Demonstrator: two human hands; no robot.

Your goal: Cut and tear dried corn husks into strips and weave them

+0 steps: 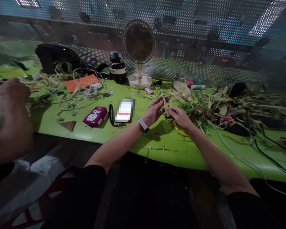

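Above the green table, my left hand (154,111), with a watch on the wrist, holds the upper part of a small pale bundle of plant strips (165,103). The fingers of my right hand (180,117) pinch the bundle's lower end from the right. Just below the hands, a yellow ring-shaped item (180,129) lies on the table. A large heap of dried leaves and green stems (205,109) spreads to the right of my right hand. To the left of my left hand lies a lit phone (124,111).
A fan (138,43) and black bottle (118,70) stand at the back. Left are a magenta socket box (95,116), orange paper (82,82) and tangled white cable (91,92). Another person's arm (13,121) reaches over the far left. Cables cross the right side (243,159).
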